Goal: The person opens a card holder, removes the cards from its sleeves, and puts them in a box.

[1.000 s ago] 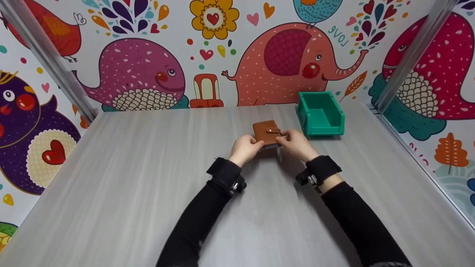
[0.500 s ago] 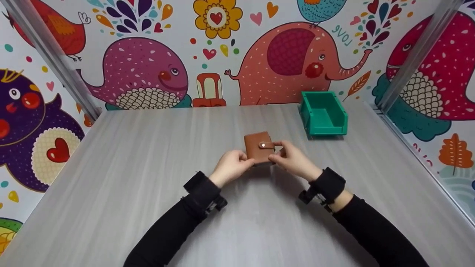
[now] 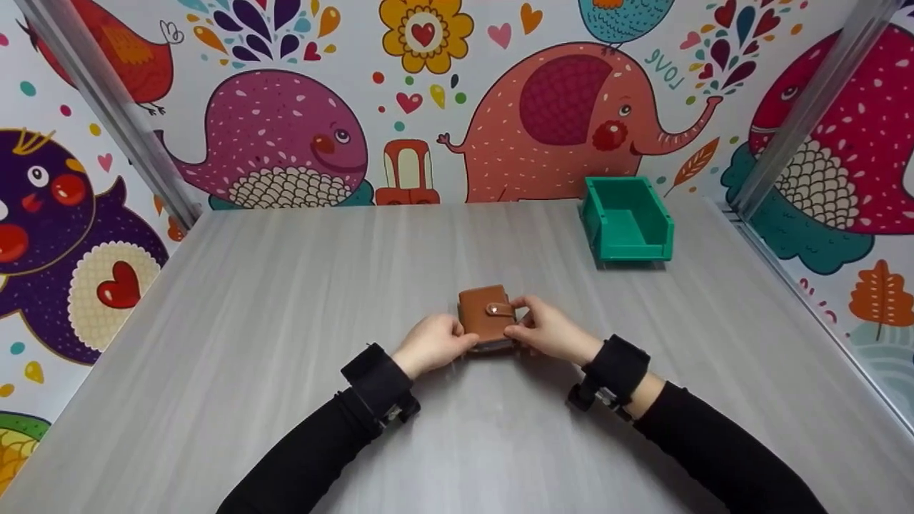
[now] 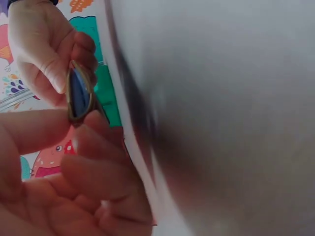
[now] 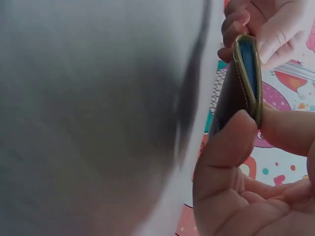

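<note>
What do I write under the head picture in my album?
Left hand and right hand hold a brown wallet; a green bin stands beyond.

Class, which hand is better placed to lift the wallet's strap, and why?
Probably the right hand: it holds the wallet beside the strap, while the left hand holds the opposite side.

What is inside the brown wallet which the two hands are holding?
In the wallet, a blue layer shows at the edge facing the wrist cameras. Anything deeper is covered by the brown outside, so I cannot tell.
</note>
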Available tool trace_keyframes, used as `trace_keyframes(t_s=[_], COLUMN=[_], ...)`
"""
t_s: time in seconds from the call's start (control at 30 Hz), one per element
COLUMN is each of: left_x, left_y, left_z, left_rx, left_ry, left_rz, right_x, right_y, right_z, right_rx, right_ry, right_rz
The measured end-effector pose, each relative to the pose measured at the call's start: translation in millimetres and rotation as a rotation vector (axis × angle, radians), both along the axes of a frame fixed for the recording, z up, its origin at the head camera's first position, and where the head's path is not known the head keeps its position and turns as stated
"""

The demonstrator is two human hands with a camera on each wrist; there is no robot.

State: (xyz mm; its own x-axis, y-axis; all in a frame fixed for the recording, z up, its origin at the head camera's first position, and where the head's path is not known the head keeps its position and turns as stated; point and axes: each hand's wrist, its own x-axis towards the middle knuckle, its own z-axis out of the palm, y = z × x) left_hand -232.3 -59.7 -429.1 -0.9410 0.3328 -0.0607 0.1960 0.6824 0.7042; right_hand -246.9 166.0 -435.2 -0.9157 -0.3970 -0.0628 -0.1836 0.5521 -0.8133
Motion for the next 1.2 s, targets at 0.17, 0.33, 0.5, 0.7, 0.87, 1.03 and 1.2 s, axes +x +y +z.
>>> trace_keyframes(t_s=[0.17,0.33,0.5,0.7,0.87,1.03,1.2], left_x=[-2.0,-3.8,-7.4,-9.1,-9.0,-10.7,-11.2], left_y=[1,4,9,15,18,19,21], left_z=[-3.0,-2.6,-2.6,-1.5,0.3,2.3,3.2], left_rx=[-0.055,-0.102,-0.173,-0.241,-0.273,-0.322,-0.348], left_ry=[-0.021,-0.017,0.003,0.032,0.063,0.054,0.057], left_rz=[-0.017,-0.034,-0.034,-0.035,-0.055,-0.074,-0.084], right_x=[-0.4,-1.4,-3.7,-5.5,-6.3,-5.9,-5.8], right_y=[-1,-1,0,0,0,0,1], right_z=[-6.2,-7.0,-6.9,-4.7,-3.3,-2.1,-2.1], right_rx=[0.030,0.031,0.037,0.074,0.105,0.142,0.161], right_ry=[-0.039,-0.065,-0.073,-0.072,-0.049,-0.018,0.001], right_rz=[0.015,0.003,0.002,0.005,0.021,0.032,0.045])
